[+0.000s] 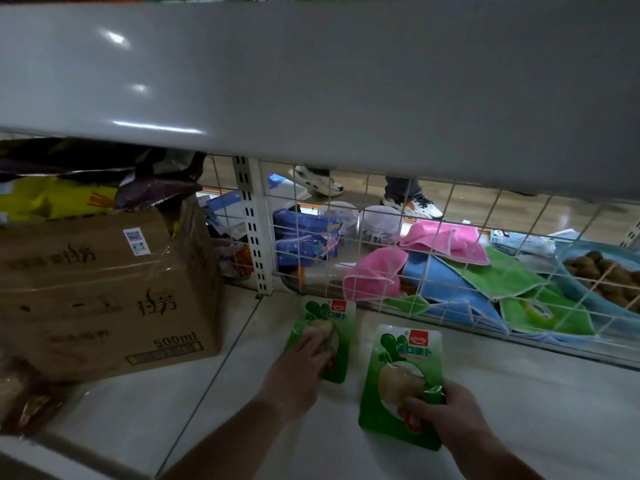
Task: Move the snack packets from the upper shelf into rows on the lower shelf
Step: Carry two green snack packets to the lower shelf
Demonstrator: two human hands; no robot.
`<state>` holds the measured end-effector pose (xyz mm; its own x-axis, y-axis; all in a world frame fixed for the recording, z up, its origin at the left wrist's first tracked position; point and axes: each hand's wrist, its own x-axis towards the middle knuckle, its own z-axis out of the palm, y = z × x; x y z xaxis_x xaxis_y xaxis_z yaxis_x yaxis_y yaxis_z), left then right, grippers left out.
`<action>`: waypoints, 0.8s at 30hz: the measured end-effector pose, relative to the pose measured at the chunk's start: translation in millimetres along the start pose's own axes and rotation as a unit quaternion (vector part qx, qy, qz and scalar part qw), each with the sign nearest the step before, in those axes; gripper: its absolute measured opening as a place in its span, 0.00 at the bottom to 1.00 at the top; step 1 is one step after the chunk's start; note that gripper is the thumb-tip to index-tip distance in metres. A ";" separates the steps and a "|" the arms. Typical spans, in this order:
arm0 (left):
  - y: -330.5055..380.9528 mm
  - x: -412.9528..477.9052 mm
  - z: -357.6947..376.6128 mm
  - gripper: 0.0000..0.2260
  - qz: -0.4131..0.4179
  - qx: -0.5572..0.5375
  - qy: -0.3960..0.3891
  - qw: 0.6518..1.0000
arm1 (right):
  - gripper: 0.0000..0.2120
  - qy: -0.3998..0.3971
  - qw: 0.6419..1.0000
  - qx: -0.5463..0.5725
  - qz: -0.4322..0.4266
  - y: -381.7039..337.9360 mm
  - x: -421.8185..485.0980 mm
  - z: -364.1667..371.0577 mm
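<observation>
Now, at the far left, nearer to us than the cardboard box [104, 292], we see some brownish wrapped goods [24, 400], too blurred to make out. The cardboard box stands on the lower shelf [519, 393], with a yellow bag [52, 199] and darker bags piled on top of it. Right of the box, at the back, a white slotted post [254, 230] stands against the wire mesh [485, 216].

Further right of the box, our left hand [304, 362] rests on the left packet [341, 327], fingers stretched out over its clear window, pressing rather than clasping. That green-and-white packet lies on the lower shelf, its top edge near the mesh. Right again, and apart from it, the right packet [401, 368] of the same kind lies on the lower shelf, a little nearer to us. Our right hand [446, 414] pinches its lower right corner, thumb and fingers curled onto it.

Behind the mesh, beyond both packets, pink, blue and green cloths [446, 237] lie in a heap. Farthest right from the box, a blue basket [571, 292] holds brown lumps. Above the box and all else, the grey upper shelf [311, 81] spans the view. Through the mesh we glimpse somebody's trainers [415, 206] on the floor.
</observation>
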<state>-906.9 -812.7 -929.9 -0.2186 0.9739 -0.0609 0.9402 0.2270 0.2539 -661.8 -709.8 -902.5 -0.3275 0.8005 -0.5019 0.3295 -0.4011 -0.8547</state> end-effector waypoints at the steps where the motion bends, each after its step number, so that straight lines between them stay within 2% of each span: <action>1: -0.2 1.2 0.3 0.23 -0.005 -0.005 -0.001 1.000 | 0.17 0.000 1.000 -0.001 0.001 0.1 0.0 0.3; 9: -2.4 0.5 -9.8 0.23 0.001 -0.035 0.013 0.999 | 0.18 -0.007 1.000 -0.015 -0.012 -7.0 1.2 16.5; 14: -20.4 -17.8 -23.5 0.26 -0.032 -0.057 0.048 0.997 | 0.17 -0.006 0.998 -0.037 -0.056 -21.4 5.9 65.4; 18: -45.2 -45.8 -34.9 0.24 -0.052 -0.052 0.052 0.996 | 0.16 -0.015 0.995 -0.071 -0.074 -27.6 14.3 116.9; 22: -73.8 -69.0 -35.9 0.21 -0.072 -0.051 0.054 0.995 | 0.17 0.033 0.983 -0.144 -0.107 -24.4 11.3 152.1; 24: -82.3 -75.8 -33.5 0.21 -0.068 -0.053 0.048 0.995 | 0.20 0.087 0.960 -0.223 -0.142 -19.9 7.5 157.4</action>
<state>-976.5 -905.1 -913.8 -0.3703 0.9288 -0.0093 0.8691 0.3500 0.3495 -810.2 -765.9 -910.1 -0.3205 0.9271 -0.1945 0.6086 0.0442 -0.7922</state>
